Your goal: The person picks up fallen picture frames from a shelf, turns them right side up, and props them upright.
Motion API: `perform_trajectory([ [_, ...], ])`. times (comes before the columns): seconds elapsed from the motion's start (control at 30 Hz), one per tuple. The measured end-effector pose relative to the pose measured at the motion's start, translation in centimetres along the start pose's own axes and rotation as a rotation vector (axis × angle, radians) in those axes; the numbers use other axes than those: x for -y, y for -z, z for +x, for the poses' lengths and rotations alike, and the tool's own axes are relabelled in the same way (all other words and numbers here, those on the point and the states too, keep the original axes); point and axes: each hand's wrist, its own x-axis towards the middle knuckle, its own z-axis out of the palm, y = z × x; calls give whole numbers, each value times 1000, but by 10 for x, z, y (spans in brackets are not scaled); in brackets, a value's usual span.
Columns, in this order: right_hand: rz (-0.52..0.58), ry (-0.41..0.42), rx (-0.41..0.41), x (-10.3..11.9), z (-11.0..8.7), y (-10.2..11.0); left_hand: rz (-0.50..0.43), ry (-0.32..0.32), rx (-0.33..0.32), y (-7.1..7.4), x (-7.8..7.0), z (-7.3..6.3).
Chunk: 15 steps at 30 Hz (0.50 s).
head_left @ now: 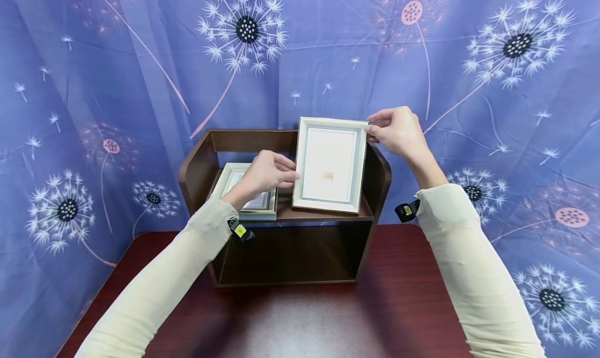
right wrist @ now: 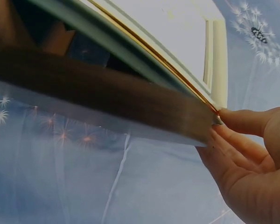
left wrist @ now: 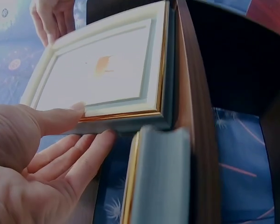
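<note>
Picture frame [head_left: 330, 162], cream-fronted with a pale blue-grey inner border, stands tipped a touch off square at the right half of the upper shelf [head_left: 286, 217], its lower edge just by the board's front. Inside it, a near-white print carries one small orange-tan motif (washed out by glare, so no telling what it depicts). The wrist views pick up a thin gold line running along the rim and blue-grey sides behind it.

And here are the hands, well apart, both on that same frame! Left hand [head_left: 268, 171] has the left edge pinched, thumb over the front, fingers at the side and behind. Right hand [head_left: 398, 131] is up at the top right corner, gripping it between thumb and fingers.

Just beside, under the left forearm, a second picture frame [head_left: 234, 177] lies face up on the left half of the same shelf, partly covered by the hand and wrist (whether it is one or a stack, I can't tell). All this sits in a dark brown two-tier shelf unit [head_left: 255, 139] with tall side panels, its lower compartment deep in shadow, standing on a glossy red-brown table [head_left: 290, 316].

Cream sleeves [head_left: 154, 290] run down to black wrist straps [head_left: 405, 212] with yellow labels, and behind everything hangs a blue-violet curtain [head_left: 319, 24] printed with white and pink dandelions.
</note>
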Motion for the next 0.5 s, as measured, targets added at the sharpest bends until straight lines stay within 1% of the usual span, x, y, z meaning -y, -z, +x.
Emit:
perform_trajectory([
  [0.1,-23,-9,5,-2,3,0,-24,8,-2,-4,-1,-3],
  [0.3,-34,-11,11,-4,6,-2,-83,23,-12,-12,-1,-5],
  [0.5,-54,-11,4,-6,8,0,-81,20,-30,-19,-2,-5],
])
